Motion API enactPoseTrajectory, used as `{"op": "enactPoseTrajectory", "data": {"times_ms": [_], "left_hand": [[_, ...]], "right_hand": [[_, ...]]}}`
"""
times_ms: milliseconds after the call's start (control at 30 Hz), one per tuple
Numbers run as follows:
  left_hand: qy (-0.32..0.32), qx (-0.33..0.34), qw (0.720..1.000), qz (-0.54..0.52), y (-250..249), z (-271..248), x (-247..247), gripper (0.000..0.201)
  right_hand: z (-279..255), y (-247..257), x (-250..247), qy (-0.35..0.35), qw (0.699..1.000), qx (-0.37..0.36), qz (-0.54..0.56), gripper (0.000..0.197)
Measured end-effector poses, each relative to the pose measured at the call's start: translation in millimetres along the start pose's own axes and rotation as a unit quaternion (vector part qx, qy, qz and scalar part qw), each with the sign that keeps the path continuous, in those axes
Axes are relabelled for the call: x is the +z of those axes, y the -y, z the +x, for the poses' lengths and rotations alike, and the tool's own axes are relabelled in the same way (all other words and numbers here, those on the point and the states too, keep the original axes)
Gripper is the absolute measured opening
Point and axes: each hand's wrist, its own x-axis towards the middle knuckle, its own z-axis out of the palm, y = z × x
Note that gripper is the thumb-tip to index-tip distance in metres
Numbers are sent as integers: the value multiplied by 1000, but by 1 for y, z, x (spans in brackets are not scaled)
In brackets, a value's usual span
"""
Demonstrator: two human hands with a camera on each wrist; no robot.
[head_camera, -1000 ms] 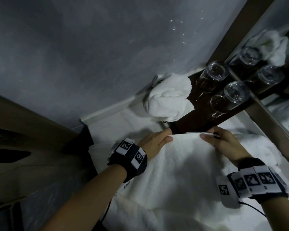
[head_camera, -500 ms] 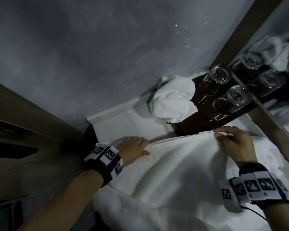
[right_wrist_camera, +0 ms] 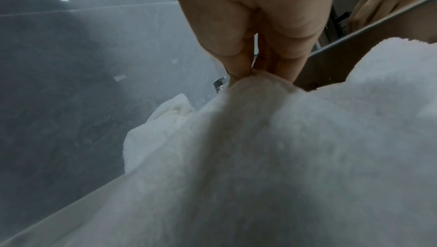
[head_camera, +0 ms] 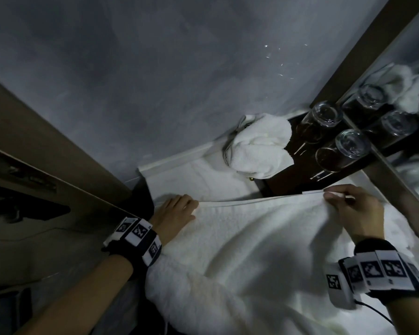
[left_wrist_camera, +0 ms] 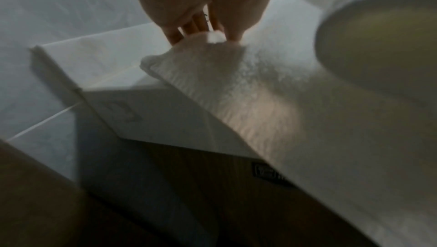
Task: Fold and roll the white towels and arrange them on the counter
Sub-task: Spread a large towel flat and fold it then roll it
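A large white towel (head_camera: 257, 250) is stretched across the white counter (head_camera: 184, 182) between my two hands. My left hand (head_camera: 179, 211) pinches its far left corner, seen close in the left wrist view, where the hand (left_wrist_camera: 208, 34) holds the towel (left_wrist_camera: 248, 86) corner. At the far right corner my right hand (head_camera: 341, 201) pinches the hem; the right wrist view shows that hand (right_wrist_camera: 250, 71) gripping a fold of towel (right_wrist_camera: 283, 148). A rolled white towel (head_camera: 259, 146) lies at the back of the counter against the grey wall.
Two upturned glasses (head_camera: 324, 119) (head_camera: 346, 146) stand on a dark wooden tray (head_camera: 288, 182) beside the rolled towel. A mirror (head_camera: 409, 105) runs along the right. A brown door (head_camera: 29, 141) is at the left, beyond the counter's left edge.
My left hand slid left along the towel's far edge to its corner. The right hand shifted right, so the hem now lies stretched out wide between them.
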Motion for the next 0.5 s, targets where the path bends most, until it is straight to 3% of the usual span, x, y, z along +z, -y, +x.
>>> {"op": "enactPoseTrajectory", "data": {"times_ms": [167,300,500], "left_hand": [[57,-97,990,-80,1,2,0,22],[35,-125,983,-128,10,2,-4,25],[94,-169,981,-31,25,6,-7,25]], "right_hand": [[2,-4,6,16,999,10,-33,9],[4,-10,10,5,999,7,-49,8],[7,-13,16,11,995,1,-94,9]]}}
